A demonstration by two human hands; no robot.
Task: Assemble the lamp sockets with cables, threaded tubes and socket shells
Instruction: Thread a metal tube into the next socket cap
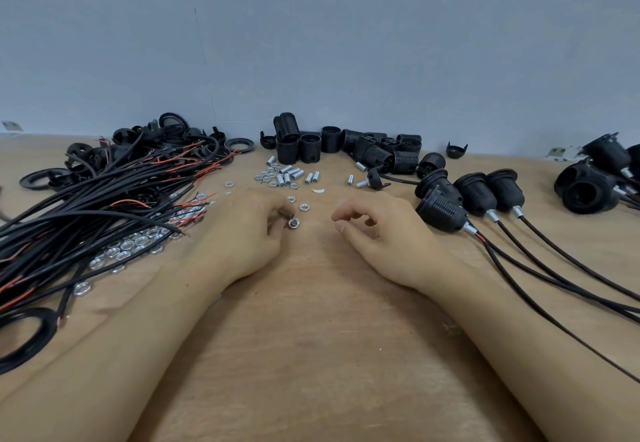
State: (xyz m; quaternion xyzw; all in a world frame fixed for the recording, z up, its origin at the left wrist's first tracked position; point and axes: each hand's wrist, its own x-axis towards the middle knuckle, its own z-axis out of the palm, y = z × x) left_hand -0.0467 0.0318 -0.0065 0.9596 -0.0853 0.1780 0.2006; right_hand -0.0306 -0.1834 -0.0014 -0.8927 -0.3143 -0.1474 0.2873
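left hand (247, 230) pinches a nut (293, 222) — right hand (379, 230) loosely curled.

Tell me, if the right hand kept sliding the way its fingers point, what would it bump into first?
The right hand has its fingers pointing left, toward the left hand. It would probably meet the hex nut held at that hand's fingertips first, though depth is hard to judge from this view.

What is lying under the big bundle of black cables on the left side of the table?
Silver hex nuts show under and beside the black cable bundle, and black plastic rings poke out at its far side. Whatever lies beneath the middle of the bundle is covered.
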